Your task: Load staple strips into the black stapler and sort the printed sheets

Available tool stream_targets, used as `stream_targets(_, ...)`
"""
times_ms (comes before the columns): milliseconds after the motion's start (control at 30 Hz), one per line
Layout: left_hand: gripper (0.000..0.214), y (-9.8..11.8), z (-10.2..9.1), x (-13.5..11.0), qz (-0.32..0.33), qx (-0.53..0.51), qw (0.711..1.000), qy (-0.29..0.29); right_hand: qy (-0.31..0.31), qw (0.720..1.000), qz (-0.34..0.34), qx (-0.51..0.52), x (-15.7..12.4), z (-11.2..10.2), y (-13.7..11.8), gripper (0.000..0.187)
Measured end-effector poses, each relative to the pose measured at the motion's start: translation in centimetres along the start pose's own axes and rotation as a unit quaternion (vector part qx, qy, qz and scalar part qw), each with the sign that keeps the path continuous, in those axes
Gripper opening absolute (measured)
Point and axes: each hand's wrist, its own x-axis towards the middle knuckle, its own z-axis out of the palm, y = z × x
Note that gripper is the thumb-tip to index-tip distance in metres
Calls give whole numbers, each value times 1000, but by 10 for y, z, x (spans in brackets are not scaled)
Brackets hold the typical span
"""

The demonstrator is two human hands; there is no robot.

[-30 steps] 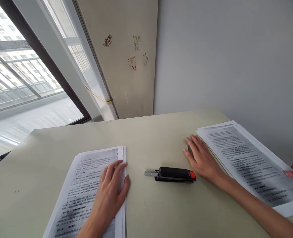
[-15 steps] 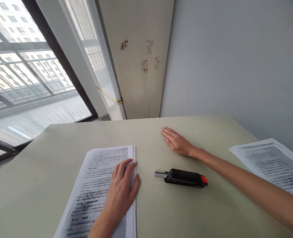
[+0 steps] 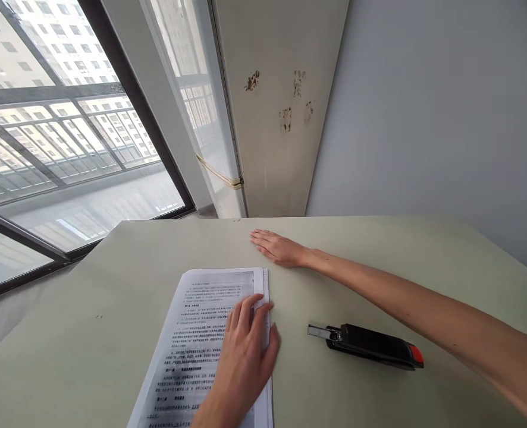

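Now | L hand [image 3: 245, 353] released, flat on papers [image 3: 201, 321] | R hand [image 3: 281, 249] likewise on table [image 3: 156, 255]

The paper stack [image 3: 201, 333] is white w/ black printed text in dense lines; the lower lines look grey & blurred, and the right margin is plain white. The stapler [image 3: 373, 348] is black, w/ a small red-orange end at its right tip & a silver metal part at the left. The table [image 3: 401, 261] is pale yellowish green, plain, w/ a few tiny dark specks. The wall [image 3: 424, 119] is light grey-blue, no pattern. The pillar [image 3: 276, 148] is beige w/ a group of rough brown stains. The window frame [image 3: 141, 110] is approx. black. Outside, the buildings [image 3: 31, 35] are whitish w/ a regular grid of dark windows, & the railing [image 3: 44, 154] makes pale grey bars
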Motion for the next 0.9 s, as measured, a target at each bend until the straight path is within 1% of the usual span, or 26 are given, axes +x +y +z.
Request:
stream_targets(133, 34, 2, -2, 1, 1, 2, 1000, 2, -13, 998, -12, 56, 35, 12, -12, 53)
stream_targets(233, 34, 2, -3, 1, 0, 3, 1000, 2, -15, 994, 0, 105, 52, 15, -24, 53)
stream_targets(333, 33, 1, -2, 1, -4, 4, 1000, 1, 6, 987, 37, 156, 52, 7, -34, 55)
stream_targets(400, 33, 0, -1, 1, -5, 2, 1000, 0, 29, 980, 72, 184, 39, -3, -37, 56)
stream_targets(467, 33, -1, -1, 1, -5, 0, 1000, -4, 50, 971, 111, 206, 15, -18, -36, 59)
stream_targets(533, 32, -2, 0, 1, -4, -1, 1000, -9, 68, 961, 151, 222, -20, -34, -34, 61)
stream_targets(633, 30, -3, 0, 1, -3, 3, 1000, -9, 100, 941, 209, 247, -85, -58, -31, 57)
stream_targets(700, 30, -4, 1, 1, 0, 7, 1000, -7, 136, 923, 242, 268, -131, -70, -35, 52)
stream_targets(800, 30, -6, 2, 3, 4, 12, 1000, -6, 186, 890, 282, 305, -189, -77, -50, 51)
stream_targets(900, 29, -6, 2, 4, 7, 17, 1000, -2, 214, 866, 306, 331, -231, -74, -73, 51)
